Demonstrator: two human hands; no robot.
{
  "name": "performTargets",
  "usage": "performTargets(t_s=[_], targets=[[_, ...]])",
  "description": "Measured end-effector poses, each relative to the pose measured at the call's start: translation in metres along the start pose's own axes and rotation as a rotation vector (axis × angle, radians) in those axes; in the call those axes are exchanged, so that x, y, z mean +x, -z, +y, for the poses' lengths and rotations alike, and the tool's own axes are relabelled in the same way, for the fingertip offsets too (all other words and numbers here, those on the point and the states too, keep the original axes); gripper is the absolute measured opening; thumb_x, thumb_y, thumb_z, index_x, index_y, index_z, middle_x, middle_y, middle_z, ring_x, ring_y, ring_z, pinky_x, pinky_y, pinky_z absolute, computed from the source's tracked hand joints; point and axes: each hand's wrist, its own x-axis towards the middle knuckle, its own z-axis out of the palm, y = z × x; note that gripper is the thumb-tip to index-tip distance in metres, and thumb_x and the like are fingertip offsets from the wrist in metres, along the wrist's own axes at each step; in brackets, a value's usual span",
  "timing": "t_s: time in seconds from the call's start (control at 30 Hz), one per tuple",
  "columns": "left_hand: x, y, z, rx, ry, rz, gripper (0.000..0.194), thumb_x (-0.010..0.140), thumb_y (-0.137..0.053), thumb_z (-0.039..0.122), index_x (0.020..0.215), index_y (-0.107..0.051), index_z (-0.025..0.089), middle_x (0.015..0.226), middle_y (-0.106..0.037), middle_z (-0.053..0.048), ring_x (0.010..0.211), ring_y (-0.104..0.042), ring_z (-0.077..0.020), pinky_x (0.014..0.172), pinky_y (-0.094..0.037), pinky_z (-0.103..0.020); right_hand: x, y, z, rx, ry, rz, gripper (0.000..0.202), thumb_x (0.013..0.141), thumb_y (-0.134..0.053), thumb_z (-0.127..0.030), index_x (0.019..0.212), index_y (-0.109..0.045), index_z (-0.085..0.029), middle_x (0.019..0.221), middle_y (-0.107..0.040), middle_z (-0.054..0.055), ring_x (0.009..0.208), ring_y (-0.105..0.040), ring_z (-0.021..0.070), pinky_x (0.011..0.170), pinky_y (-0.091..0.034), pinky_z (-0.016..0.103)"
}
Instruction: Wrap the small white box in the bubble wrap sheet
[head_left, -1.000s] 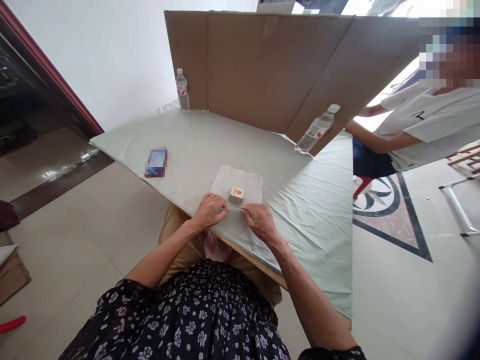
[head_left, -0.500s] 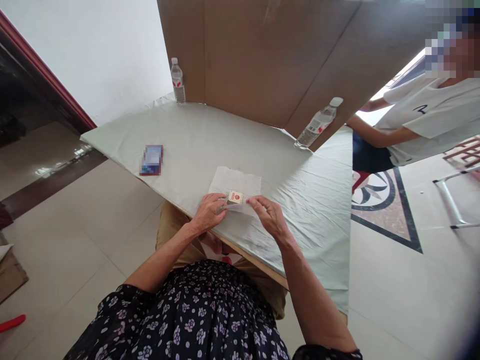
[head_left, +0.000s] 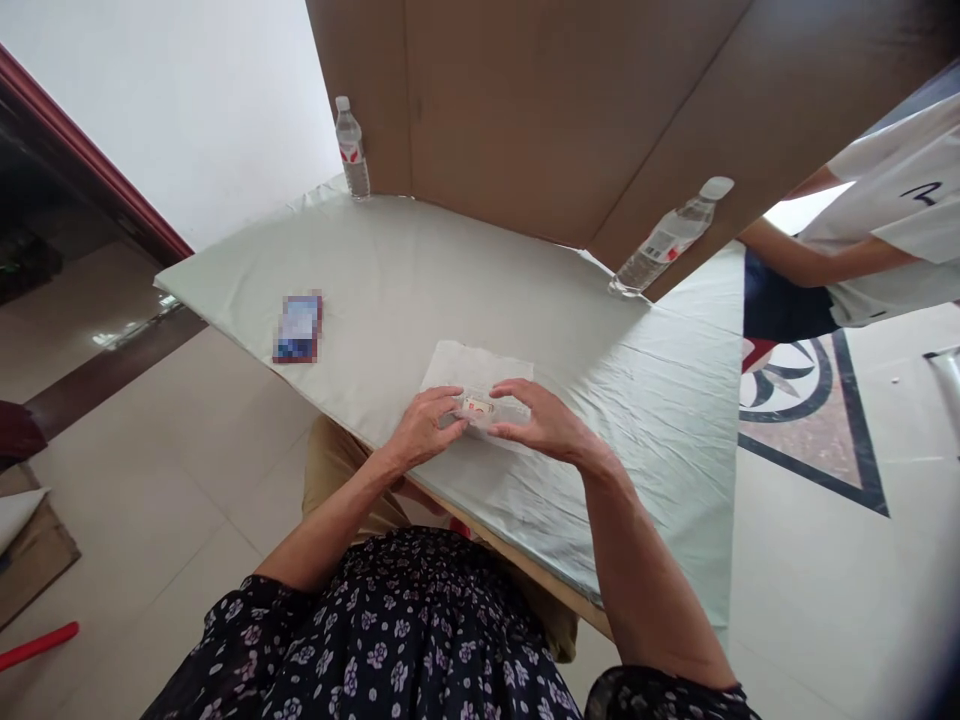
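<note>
A small box (head_left: 477, 408) with red print lies on a thin white sheet (head_left: 480, 362) near the table's front edge. A translucent flap of the sheet seems to lie over part of the box. At the box's left side is my left hand (head_left: 426, 426), its thumb and fingers apart, fingertips at the box's edge and on the sheet. My right hand (head_left: 546, 420) is at the right of the box, thumb and forefinger spread apart with nothing seen between them.
The table (head_left: 360, 290) has a pale green cover. A phone-like object (head_left: 298, 328) lies at the left. Two water bottles (head_left: 352, 150) (head_left: 671, 240) stand against a large cardboard panel (head_left: 510, 110). A person in a white shirt (head_left: 892, 220) is at the right, beyond the table.
The right hand's fingers have opened from a pinch and it has come closer to the box. The sheet now partly covers the box. The view has shifted slightly.
</note>
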Motion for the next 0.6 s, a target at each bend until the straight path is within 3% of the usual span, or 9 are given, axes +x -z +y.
performTargets(t_s=[0.1,0.17,0.33,0.6], targets=[[0.009,-0.003,0.000,-0.130,0.084,-0.019,0.003,0.083,-0.066,0.021,0.085,-0.067,0.019,0.120,-0.073,-0.011,0.111,-0.068,-0.0240,0.100,-0.053,-0.041,0.003,-0.011,0.009,0.048,-0.052,0.016,0.017,0.080,-0.068,-0.039,0.083,-0.065,-0.023,0.113,-0.073,0.007,0.107,-0.066,0.0247,0.094,-0.050,0.041],[0.013,-0.005,0.001,-0.206,0.140,-0.030,0.004,0.084,-0.065,0.023,0.085,-0.066,0.019,0.117,-0.074,-0.009,0.106,-0.070,-0.0221,0.094,-0.054,-0.037,0.007,-0.019,0.013,0.121,-0.102,0.039,0.017,0.082,-0.064,-0.037,0.074,-0.062,-0.022,0.109,-0.074,0.007,0.102,-0.068,0.0231,0.088,-0.051,0.037],[0.016,-0.009,0.003,-0.314,0.233,0.020,0.013,0.085,-0.067,0.029,0.078,-0.065,0.018,0.106,-0.076,-0.008,0.096,-0.071,-0.0193,0.085,-0.054,-0.031,0.014,-0.028,0.016,0.213,-0.145,0.060,0.019,0.081,-0.066,-0.038,0.072,-0.061,-0.022,0.088,-0.076,0.004,0.085,-0.069,0.0204,0.081,-0.049,0.033],[0.013,-0.011,0.007,-0.377,0.257,0.041,0.015,0.084,-0.069,0.028,0.074,-0.064,0.017,0.101,-0.075,-0.007,0.093,-0.070,-0.0179,0.083,-0.052,-0.029,0.005,-0.033,0.014,0.254,-0.165,0.109,0.017,0.083,-0.062,-0.038,0.075,-0.062,-0.023,0.082,-0.074,0.002,0.081,-0.068,0.0196,0.078,-0.048,0.031]])
